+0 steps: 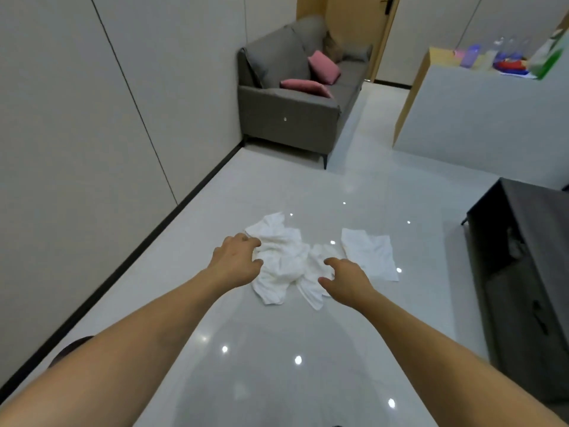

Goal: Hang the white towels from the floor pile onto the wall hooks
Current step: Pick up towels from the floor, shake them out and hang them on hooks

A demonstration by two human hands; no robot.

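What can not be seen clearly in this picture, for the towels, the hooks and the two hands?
- Wall hooks: none appear in the head view; they lie outside the frame.
- White towels: crumpled and overlapping on the floor, so their number is unclear.
- Left hand: its fingertips sink into the cloth, so the grip cannot be told.
- Right hand: curled fingers over the pile; contact is unclear.
- Items on the far counter: blurred.

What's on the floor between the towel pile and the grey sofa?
In the head view, only bare glossy floor with light reflections lies between the towel pile and the grey sofa.
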